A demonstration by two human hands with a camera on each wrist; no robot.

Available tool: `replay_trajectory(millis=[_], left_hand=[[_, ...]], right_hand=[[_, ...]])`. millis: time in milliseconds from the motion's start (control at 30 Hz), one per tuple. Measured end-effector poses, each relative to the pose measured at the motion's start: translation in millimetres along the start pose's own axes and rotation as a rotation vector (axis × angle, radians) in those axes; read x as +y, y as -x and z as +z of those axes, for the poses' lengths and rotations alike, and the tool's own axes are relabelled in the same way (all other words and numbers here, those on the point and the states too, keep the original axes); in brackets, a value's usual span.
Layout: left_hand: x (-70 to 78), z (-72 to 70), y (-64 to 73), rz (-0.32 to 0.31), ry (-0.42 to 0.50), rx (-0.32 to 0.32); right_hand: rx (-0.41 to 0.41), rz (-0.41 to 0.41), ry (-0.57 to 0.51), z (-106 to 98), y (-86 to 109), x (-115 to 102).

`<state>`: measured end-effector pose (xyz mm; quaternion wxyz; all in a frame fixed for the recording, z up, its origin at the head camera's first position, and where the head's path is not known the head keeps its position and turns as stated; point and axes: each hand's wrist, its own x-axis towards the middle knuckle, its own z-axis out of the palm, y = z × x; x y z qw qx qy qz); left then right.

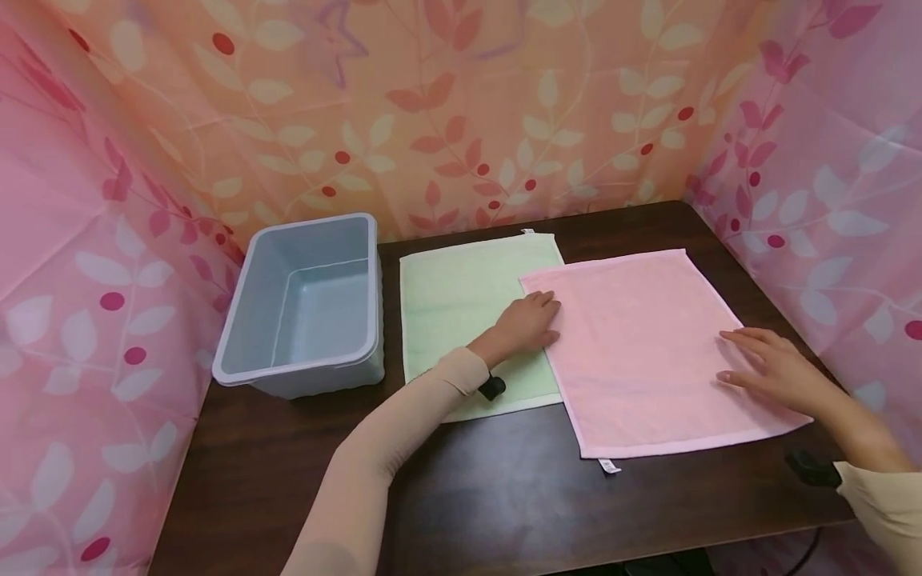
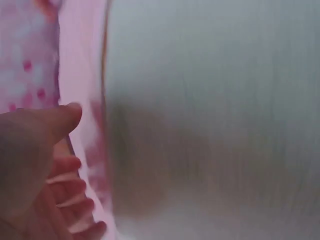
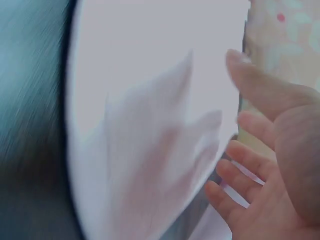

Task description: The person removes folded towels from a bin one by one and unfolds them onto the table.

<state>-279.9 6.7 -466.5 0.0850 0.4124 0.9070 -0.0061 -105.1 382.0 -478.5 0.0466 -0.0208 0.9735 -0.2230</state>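
Observation:
A pink towel (image 1: pixel 641 352) lies spread flat on the right, its left edge overlapping a pale green towel (image 1: pixel 461 296). My left hand (image 1: pixel 528 322) is at the pink towel's left edge, fingers loosely extended; the left wrist view shows its fingers apart with nothing between them. Over the pink towel's right side is my right hand (image 1: pixel 774 372), fingers spread and relaxed. In the right wrist view that hand (image 3: pixel 270 165) holds nothing, and its shadow falls on the pink towel (image 3: pixel 140 150). Whether either hand touches the cloth, I cannot tell.
An open grey plastic bin (image 1: pixel 298 372) stands at the left of the dark wooden table (image 1: pixel 475 496). Patterned curtains (image 1: pixel 461 120) enclose the back and both sides. A white tag (image 1: pixel 608 466) sticks out from the pink towel's front edge.

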Motion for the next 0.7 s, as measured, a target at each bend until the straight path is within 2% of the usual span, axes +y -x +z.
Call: replay_trajectory(millis=[133,233,333,500,700], left_hand=[[34.5,5.4,16.9,-0.015,-0.011,-0.077],[46.6,12.6,24.5,-0.047,-0.016,-0.115],[46.9,16.2,27.0,-0.064,-0.015,-0.116],[41.4,17.5,26.5,-0.044,0.003,-0.11],[25.3,15.4,33.0,-0.055,0.069,-0.147]], right_hand=[[-0.095,0.028,-0.043,4.3,-13.6,-8.7],[-0.149,0.035,-0.031,8.0,-18.2,-6.0],[-0.16,0.016,-0.002,10.3,-18.5,0.3],[-0.187,0.034,0.023,9.6,-15.6,5.5],[-0.208,0.073,0.131,-5.4,-22.4,-8.0]])
